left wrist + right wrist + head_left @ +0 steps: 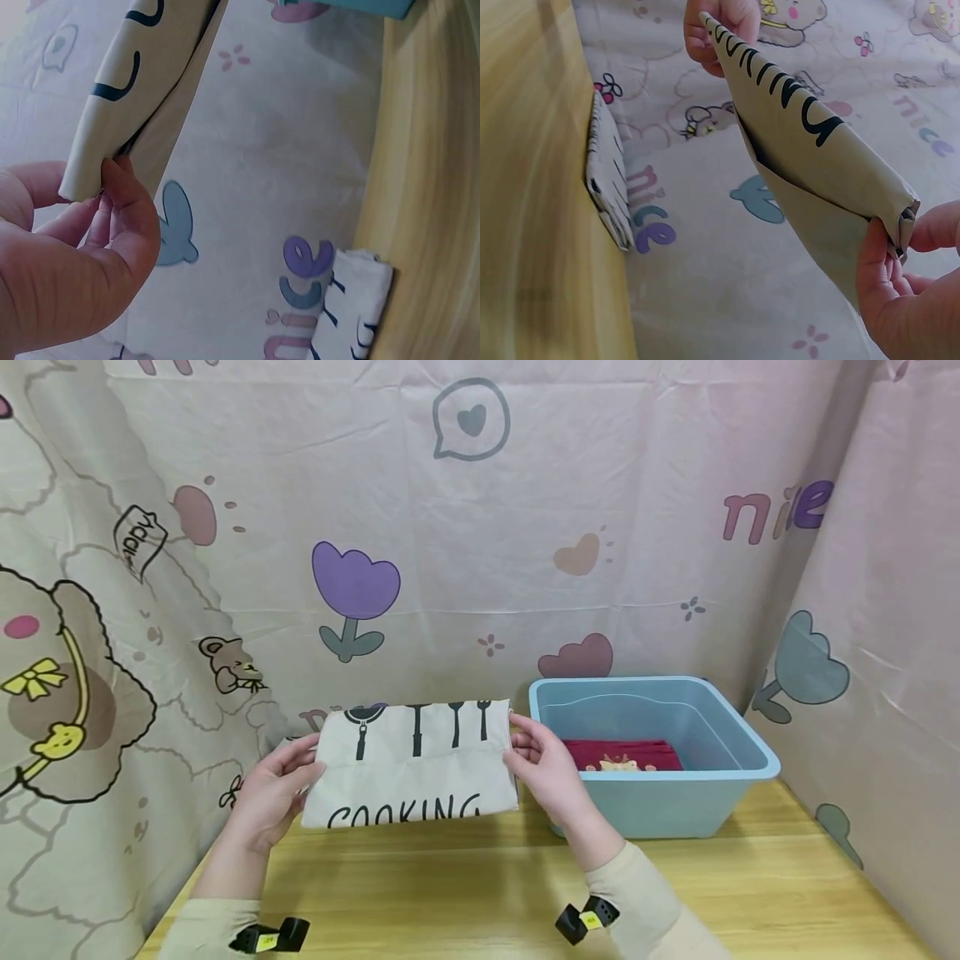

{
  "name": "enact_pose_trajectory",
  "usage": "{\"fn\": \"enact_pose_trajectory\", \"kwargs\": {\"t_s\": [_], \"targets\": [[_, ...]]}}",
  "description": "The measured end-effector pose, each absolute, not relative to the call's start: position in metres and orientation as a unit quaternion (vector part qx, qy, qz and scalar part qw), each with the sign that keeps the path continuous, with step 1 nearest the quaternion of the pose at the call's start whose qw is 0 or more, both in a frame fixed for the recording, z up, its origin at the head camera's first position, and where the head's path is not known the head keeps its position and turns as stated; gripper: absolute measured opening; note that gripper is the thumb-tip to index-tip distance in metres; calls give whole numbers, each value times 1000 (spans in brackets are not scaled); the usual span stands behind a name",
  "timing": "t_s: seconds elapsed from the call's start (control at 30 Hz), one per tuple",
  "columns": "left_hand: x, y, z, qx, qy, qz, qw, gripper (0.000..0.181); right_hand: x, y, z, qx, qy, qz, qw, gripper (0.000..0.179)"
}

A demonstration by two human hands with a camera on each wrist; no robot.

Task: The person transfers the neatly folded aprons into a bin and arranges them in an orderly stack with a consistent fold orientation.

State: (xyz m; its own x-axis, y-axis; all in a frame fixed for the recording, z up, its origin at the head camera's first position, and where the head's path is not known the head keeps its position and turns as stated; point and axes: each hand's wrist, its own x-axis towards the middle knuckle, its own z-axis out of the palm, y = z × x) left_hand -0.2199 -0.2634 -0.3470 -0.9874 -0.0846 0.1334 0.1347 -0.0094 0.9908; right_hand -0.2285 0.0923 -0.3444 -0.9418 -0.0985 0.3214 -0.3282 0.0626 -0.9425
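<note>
A folded white cloth, printed with black kitchen utensils and the word COOKING, is held up above the table between both hands. My left hand pinches its left edge between thumb and fingers. At the opposite edge, my right hand grips the folded layers, whose open fold shows in the right wrist view. Another folded white cloth with dark print lies on the table near the back curtain; in the head view the held cloth mostly hides it. Inside the blue tub is a folded dark red cloth.
The tub stands on the wooden table at the right, close to my right hand. Patterned curtains hang behind the table and on both sides.
</note>
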Motion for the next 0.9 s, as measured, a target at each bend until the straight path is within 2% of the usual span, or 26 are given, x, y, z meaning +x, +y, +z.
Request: {"fn": "enact_pose_trajectory", "kwargs": {"t_s": [0.27, 0.47, 0.9], "targets": [[-225, -242, -334, -24, -679, -728, 88, 41, -232, 112, -332, 123, -720, 677, 91, 51], [-230, -224, -324, -36, -698, -709, 92, 51, -236, 130, -328, 105, -727, 672, 93, 49], [-250, -181, -311, -72, -712, -696, 56, 52, -236, 175, -317, 87, -737, 658, 125, 47]]}}
